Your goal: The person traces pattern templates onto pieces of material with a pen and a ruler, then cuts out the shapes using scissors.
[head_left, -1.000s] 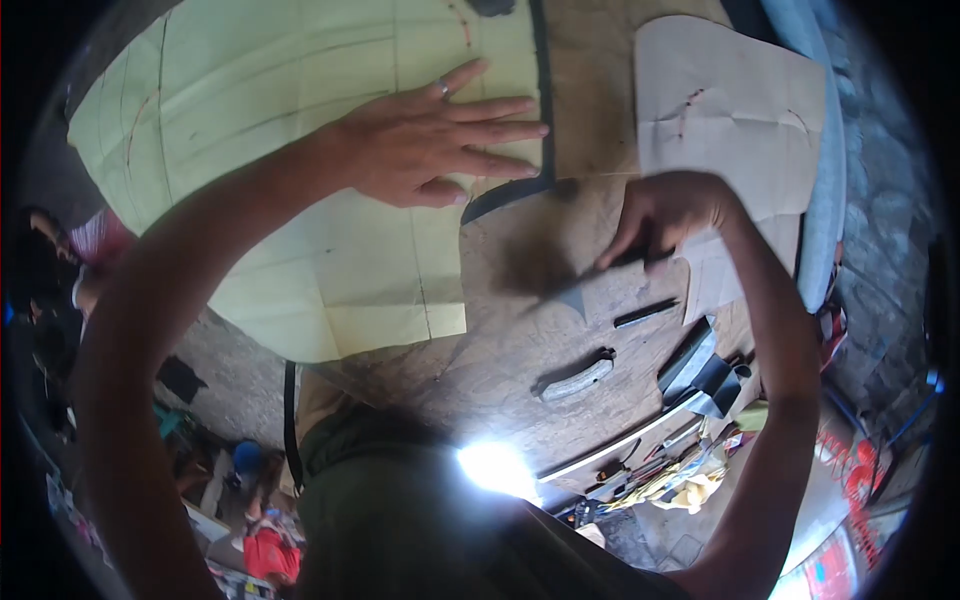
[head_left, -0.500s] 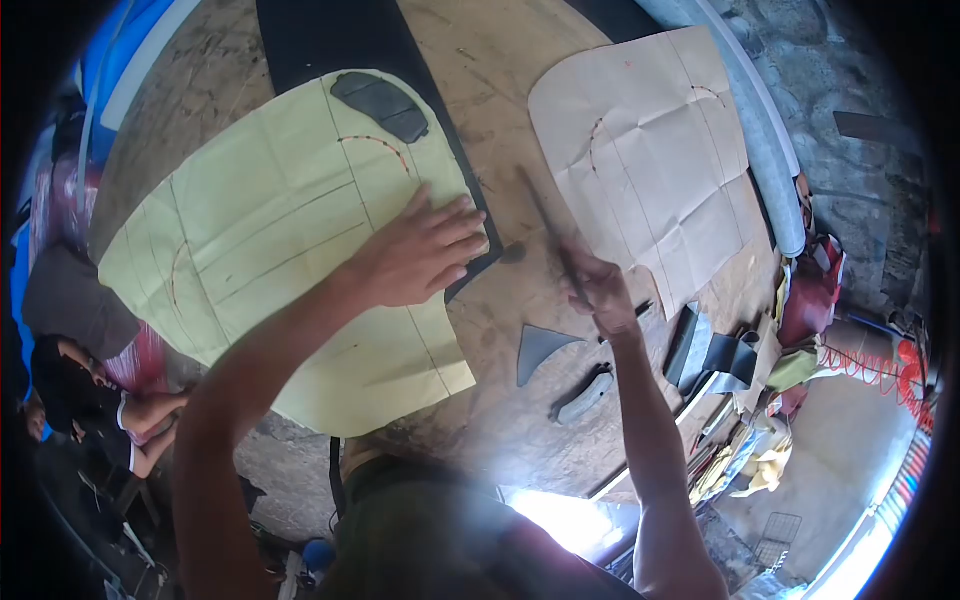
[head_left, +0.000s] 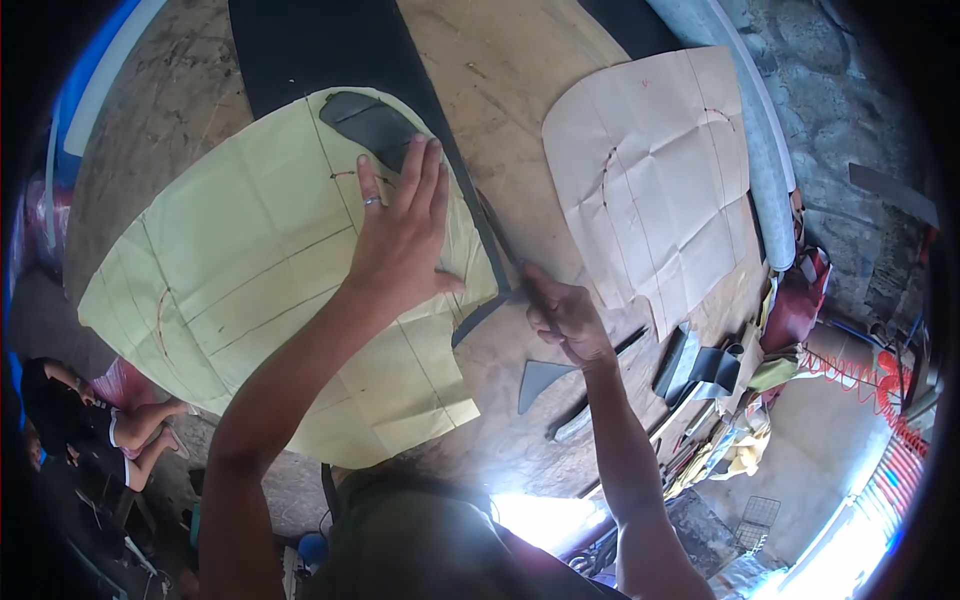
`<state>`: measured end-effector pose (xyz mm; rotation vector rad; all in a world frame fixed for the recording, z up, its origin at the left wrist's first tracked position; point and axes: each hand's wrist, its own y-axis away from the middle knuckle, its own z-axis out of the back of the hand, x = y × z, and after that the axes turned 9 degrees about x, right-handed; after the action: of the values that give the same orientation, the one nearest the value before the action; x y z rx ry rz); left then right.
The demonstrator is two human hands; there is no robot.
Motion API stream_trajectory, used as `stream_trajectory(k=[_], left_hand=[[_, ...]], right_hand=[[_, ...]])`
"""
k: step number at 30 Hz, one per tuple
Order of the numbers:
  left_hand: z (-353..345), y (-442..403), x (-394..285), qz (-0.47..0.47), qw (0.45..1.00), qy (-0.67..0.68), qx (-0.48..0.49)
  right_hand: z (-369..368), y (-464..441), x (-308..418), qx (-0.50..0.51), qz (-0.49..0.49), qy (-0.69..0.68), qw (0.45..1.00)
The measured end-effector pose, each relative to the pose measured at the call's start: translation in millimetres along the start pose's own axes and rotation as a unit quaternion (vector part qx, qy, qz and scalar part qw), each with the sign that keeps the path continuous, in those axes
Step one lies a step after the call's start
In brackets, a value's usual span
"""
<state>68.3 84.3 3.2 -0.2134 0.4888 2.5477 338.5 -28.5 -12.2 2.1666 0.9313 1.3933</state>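
My left hand [head_left: 403,235] lies with fingers spread on a yellow paper pattern [head_left: 240,265] marked with lines, its fingertips by a dark grey piece [head_left: 370,127]. Under the pattern is black sheet material [head_left: 320,45], which shows along the pattern's right edge. My right hand [head_left: 565,315] is closed around a long, thin dark blade [head_left: 497,232], whose far part lies at that edge. A small grey triangular scrap [head_left: 540,384] rests on the table near my right hand.
A pale pink paper pattern [head_left: 660,170] lies on the wooden table [head_left: 500,80] at the right, beside a light blue roll [head_left: 765,150]. A curved grey-handled tool [head_left: 572,424] and black scraps [head_left: 715,370] are near the front. A seated person [head_left: 100,425] is at far left.
My left hand has moved up the yellow pattern towards the dark grey piece. The right hand has brought the blade leftward to the black material's edge. The camera view has shifted too.
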Motion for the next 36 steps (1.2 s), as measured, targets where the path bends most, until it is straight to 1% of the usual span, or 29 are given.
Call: stream_trajectory(k=[3,4,8,14,19,23,28,33,34,36], left_hand=[[-3.1,-4.8,8.0,-0.037,0.999,0.001,0.011],[-5.4,-5.3,9.4,-0.035,0.999,0.006,0.012],[-14.8,-3.1,14.2,-0.055,0.996,0.067,-0.035],[-27.8,14.4,-1.0,-0.041,0.994,0.091,-0.042],[-42.1,24.0,-7.9,-0.048,0.988,0.128,-0.065],[-44.5,26.4,-8.1,-0.056,0.983,0.157,-0.072],[-44.5,26.1,-6.0,-0.059,0.983,0.163,-0.063],[-46.4,25.7,-5.7,-0.058,0.983,0.162,-0.065],[-46.3,25.8,-5.4,-0.058,0.983,0.163,-0.065],[-45.0,25.9,-4.9,-0.059,0.986,0.142,-0.065]], right_hand=[[-22.7,-12.5,10.6,-0.017,-0.014,0.029,0.999],[-27.8,-16.3,11.8,-0.018,-0.019,0.031,0.999],[-45.0,-32.5,12.0,-0.06,-0.026,0.035,0.997],[-55.5,-35.6,6.8,-0.066,0.0,0.034,0.997],[-51.9,-33.6,5.5,-0.059,0.015,0.058,0.996],[-41.6,-30.9,2.4,-0.042,0.026,0.008,0.999],[-51.0,-34.7,7.1,-0.066,0.04,0.076,0.994],[-50.8,-37.1,-0.5,-0.059,0.064,0.101,0.991],[-51.7,-37.3,1.2,-0.059,0.064,0.102,0.991],[-55.6,-35.5,9.3,-0.075,0.029,0.081,0.993]])
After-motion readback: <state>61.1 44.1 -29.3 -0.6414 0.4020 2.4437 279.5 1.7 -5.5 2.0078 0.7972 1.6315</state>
